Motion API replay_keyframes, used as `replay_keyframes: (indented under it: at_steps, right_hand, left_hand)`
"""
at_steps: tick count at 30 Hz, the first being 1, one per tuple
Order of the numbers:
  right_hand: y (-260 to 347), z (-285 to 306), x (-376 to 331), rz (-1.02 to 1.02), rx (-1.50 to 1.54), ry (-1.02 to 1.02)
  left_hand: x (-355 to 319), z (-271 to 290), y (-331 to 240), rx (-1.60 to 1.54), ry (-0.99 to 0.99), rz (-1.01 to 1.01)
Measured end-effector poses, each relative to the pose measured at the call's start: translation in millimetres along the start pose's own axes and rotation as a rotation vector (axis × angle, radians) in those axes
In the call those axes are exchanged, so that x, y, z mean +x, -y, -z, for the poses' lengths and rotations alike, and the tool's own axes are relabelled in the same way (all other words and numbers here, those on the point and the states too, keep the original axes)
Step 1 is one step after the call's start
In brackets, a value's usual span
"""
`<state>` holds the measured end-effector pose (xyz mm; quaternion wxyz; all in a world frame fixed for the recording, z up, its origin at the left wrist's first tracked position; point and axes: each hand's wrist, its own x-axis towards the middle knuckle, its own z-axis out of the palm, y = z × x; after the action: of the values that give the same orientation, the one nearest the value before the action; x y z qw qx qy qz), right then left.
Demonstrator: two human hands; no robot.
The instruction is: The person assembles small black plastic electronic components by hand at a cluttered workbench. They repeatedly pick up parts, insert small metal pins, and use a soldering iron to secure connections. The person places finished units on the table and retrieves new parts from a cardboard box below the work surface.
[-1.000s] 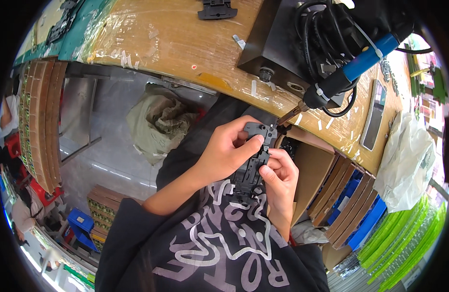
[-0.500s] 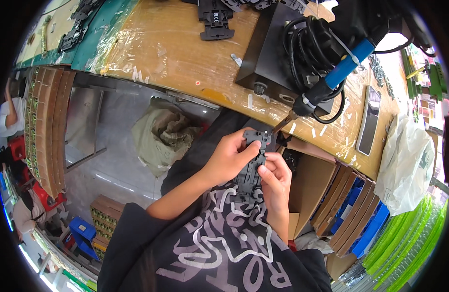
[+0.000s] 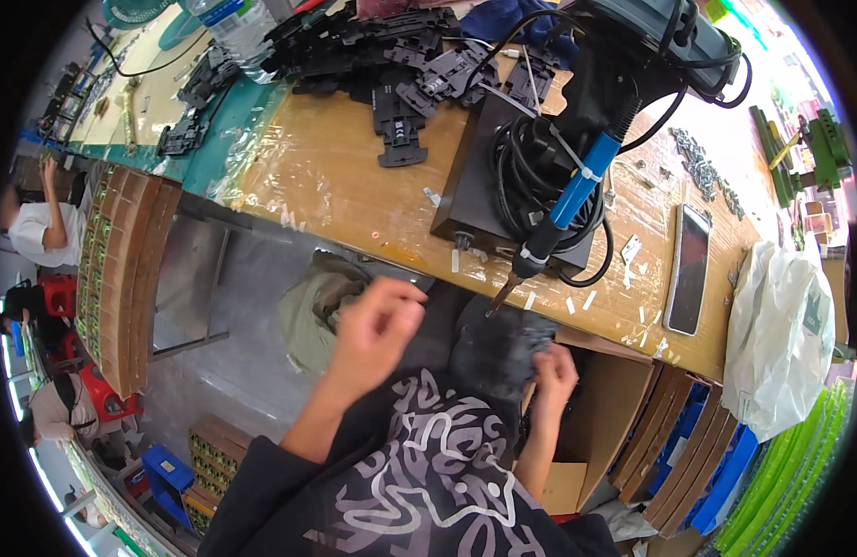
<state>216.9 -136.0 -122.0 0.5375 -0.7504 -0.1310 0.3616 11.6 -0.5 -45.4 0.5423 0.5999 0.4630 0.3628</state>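
My right hand (image 3: pixel 556 371) grips a black plastic part (image 3: pixel 519 351) by its right side, over my lap; the part is smeared by motion. My left hand (image 3: pixel 377 325) is lifted off to the left of the part, its fingers loosely bent and apart, and I see nothing in them. Just above the part, the copper-coloured tip of a blue-handled soldering iron (image 3: pixel 577 195) points down past the table edge. The iron's handle leans over a black box (image 3: pixel 461 200) with coiled black cable.
A pile of black plastic parts (image 3: pixel 354 56) lies at the back of the table (image 3: pixel 326 167). To the right are a phone (image 3: pixel 688 269) and a white plastic bag (image 3: pixel 779 339). A cardboard box (image 3: pixel 603 427) stands under the table, and a greenish sack (image 3: pixel 308 316) on the floor.
My left hand has let go of the black plastic part and moved left. My right hand has drawn the part slightly down and right, away from the iron's tip. The view has shifted too.
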Motion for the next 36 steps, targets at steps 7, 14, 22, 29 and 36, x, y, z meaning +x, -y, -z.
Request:
replay_keyframes:
  at_steps: [7, 14, 22, 29, 36]
  right_hand:
    - [-171, 150, 82, -0.081, -0.203, -0.558]
    - [-310, 182, 73, -0.702, 0.310, -0.540]
    - [-348, 180, 61, -0.753, 0.787, -0.732]
    - [-328, 191, 82, -0.591, 0.931, -0.825]
    - [-342, 188, 94, -0.627, 1.005, -0.871]
  left_hand:
    - [101, 71, -26, 0.287, -0.524, -0.356]
    - [196, 106, -30, 0.879, -0.759, -0.644]
    - [219, 93, -33, 0.757, -0.741, -0.560]
    - [206, 76, -38, 0.614, -0.912, -0.769]
    - [204, 93, -31, 0.217, -1.035, -0.840]
